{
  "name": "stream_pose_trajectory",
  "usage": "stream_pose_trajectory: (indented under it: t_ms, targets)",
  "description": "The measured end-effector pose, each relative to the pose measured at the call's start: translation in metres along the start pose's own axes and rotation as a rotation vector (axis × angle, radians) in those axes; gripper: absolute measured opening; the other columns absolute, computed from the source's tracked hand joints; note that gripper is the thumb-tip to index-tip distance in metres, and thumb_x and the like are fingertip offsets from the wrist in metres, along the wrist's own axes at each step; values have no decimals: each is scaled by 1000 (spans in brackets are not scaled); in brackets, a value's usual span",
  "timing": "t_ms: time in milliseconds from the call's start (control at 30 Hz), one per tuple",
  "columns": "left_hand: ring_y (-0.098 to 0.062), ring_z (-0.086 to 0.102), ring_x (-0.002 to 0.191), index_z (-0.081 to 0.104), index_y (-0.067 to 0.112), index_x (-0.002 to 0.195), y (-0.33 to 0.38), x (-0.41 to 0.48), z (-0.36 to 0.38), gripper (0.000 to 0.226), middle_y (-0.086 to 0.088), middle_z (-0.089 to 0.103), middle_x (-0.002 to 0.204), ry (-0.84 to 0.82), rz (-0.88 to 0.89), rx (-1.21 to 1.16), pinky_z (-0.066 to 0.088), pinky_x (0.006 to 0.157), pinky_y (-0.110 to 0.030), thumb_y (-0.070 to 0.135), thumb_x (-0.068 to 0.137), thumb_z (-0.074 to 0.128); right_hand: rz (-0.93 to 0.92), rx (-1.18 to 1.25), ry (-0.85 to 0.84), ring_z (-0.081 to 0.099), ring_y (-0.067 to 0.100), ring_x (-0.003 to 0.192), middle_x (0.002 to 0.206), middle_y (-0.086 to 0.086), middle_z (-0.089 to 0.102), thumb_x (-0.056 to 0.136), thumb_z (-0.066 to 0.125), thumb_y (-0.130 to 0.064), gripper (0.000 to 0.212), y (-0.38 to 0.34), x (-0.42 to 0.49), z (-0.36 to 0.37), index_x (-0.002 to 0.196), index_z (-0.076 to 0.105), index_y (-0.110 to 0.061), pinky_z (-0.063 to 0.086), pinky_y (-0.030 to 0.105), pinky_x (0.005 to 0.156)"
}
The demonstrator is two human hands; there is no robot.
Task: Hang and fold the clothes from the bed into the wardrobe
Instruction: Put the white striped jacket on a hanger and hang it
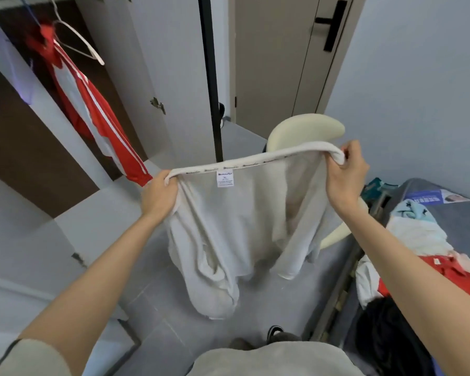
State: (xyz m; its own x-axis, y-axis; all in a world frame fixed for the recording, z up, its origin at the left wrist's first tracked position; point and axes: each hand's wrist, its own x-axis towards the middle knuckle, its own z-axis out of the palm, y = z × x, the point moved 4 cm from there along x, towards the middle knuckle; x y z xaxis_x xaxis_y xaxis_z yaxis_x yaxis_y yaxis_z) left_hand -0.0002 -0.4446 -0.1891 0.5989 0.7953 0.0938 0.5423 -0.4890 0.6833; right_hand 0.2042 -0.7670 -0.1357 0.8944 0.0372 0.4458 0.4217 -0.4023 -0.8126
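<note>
**White sweatshirt held up by the neckline, wardrobe open on the left**

Far left, the wardrobe (17, 147) stands open with its dark brown inside showing. A red and white jersey (92, 104) hangs in there, and just beside it is a bare white hanger (78, 42) with nothing on it. The pale wardrobe door (174, 77) is swung out, with a black pole (210, 77) next to it.

The left hand (158, 194) has its fingers curled tight round the left end of the neckline of a white sweatshirt (228, 226), so it's properly clamped on the fabric. The neckline is stretched nearly flat between the two hands. A little size tag (224, 179) reading XL sits just under the seam, facing the camera. The body and sleeves dangle loose over the grey tiled floor (158, 299), not touching the bed or the wardrobe.

The right hand (345, 175) is a bit higher, and its fingers are wrapped round the bunched-up right end of the same neckline, also a firm grip. Behind the sweatshirt there's a cream chair (304, 131), and further back a room door with a black handle (334, 25).

Far right is the bed (461, 213) with a pile of clothes (415, 237) on it. There's a light blue piece with dark stars on top, some white and red pieces below it, and something black (385, 335) nearest the camera.
</note>
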Motion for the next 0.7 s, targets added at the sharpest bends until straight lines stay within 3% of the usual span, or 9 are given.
stream_pose_trajectory:
  t_ms: [67, 133, 267, 333, 400, 467, 533, 600, 700]
  targets:
    - [-31, 52, 115, 58, 17, 122, 5, 3, 22, 34, -7, 60, 124, -74, -143, -189, 41, 92, -37, 24, 99, 35, -4, -89, -27, 39, 3, 52, 58, -8, 39, 91, 53, -25, 27, 3, -1, -8, 71, 35, -22, 24, 22, 47]
    - [-29, 54, 113, 59, 17, 121, 16, 5, 35, 29, -7, 61, 120, -90, -104, -177, 41, 83, -32, 23, 96, 46, 49, -177, 10, 37, 11, 53, 59, -5, 42, 91, 51, -27, 22, 12, 4, -21, 77, 39, -17, 26, 30, 49]
    - [-35, 61, 91, 64, 22, 110, 53, 3, 51, 32, -8, 62, 99, -13, 457, 456, 37, 61, -34, 8, 82, 58, 233, -261, 85, 44, 26, 71, 80, 1, 53, 91, 44, -33, 16, 46, 20, -55, 90, 41, -18, 28, 35, 59]
    - [-38, 62, 84, 63, 18, 110, 74, 8, 68, 31, -13, 62, 94, -41, 510, 565, 40, 61, -36, 5, 84, 52, 339, -317, 16, 45, 27, 78, 88, 6, 52, 93, 38, -32, 16, 65, 25, -67, 98, 38, -17, 32, 37, 68]
    - [-41, 62, 94, 60, 20, 115, 92, 17, 89, 35, -18, 65, 103, -162, 378, 491, 45, 73, -39, 8, 87, 44, 438, -308, -9, 44, 27, 85, 94, 9, 49, 95, 35, -28, 22, 84, 27, -78, 106, 39, -10, 34, 39, 74]
    - [-39, 59, 104, 62, 21, 118, 111, 26, 114, 40, -17, 64, 114, -370, 216, 238, 47, 80, -38, 7, 88, 39, 537, -224, 9, 43, 23, 90, 99, 9, 46, 96, 35, -24, 24, 99, 28, -86, 114, 39, -8, 34, 35, 78]
    - [-34, 61, 87, 65, 21, 103, 131, 28, 140, 34, -12, 65, 95, -538, 32, -69, 51, 57, -31, 6, 87, 40, 664, 3, 86, 44, 21, 93, 98, 6, 47, 97, 34, -19, 17, 115, 32, -92, 113, 37, -13, 37, 32, 74]
    - [-24, 57, 65, 55, 27, 98, 152, 25, 161, 26, -5, 57, 81, -649, -134, -266, 47, 37, -22, 6, 89, 44, 785, 254, 182, 48, 21, 86, 92, 5, 48, 95, 33, -12, 15, 127, 40, -96, 109, 39, -17, 42, 29, 66]
    - [-16, 54, 59, 59, 20, 84, 185, 32, 193, 28, -6, 53, 75, -779, -259, -447, 51, 40, -26, -1, 90, 42, 840, 383, 198, 46, 15, 70, 80, 2, 48, 90, 32, -5, 20, 138, 59, -96, 94, 45, -19, 37, 21, 52]
